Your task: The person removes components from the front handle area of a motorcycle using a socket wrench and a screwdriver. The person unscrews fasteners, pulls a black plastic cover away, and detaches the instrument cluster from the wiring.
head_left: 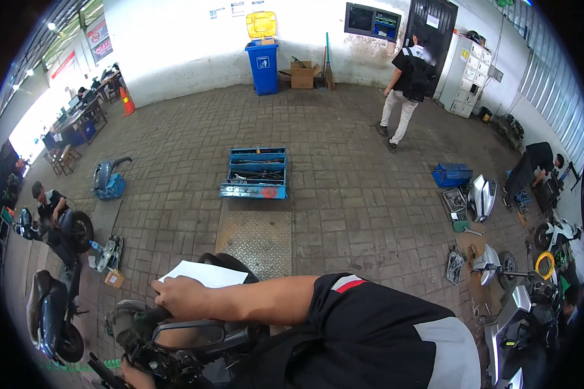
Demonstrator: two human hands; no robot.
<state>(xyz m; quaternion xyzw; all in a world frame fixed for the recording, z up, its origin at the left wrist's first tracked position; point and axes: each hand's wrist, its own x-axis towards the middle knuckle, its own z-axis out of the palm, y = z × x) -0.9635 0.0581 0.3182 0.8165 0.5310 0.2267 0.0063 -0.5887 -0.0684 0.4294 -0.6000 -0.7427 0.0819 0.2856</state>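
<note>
Scooters [52, 318] crowd the far left edge, partly cut by the dark rim, with a crouching person [48, 211] beside one. Low at the bottom edge, the left hand [135, 378] shows only as a sliver under the handlebar [169, 337], so I cannot tell whether it grips anything. Just above, the right hand [178, 297] is clenched over the handlebar's grip, a white sheet of paper [204, 273] lying right behind its knuckles on the dark seat [230, 262]. The mirror [191, 335] sits just below that wrist. Ahead, open brick floor [344, 168] runs to a blue toolbox [256, 173]. Right of it a standing person [405, 84] walks off; stripped scooter panels [483, 198] clutter the right edge.
</note>
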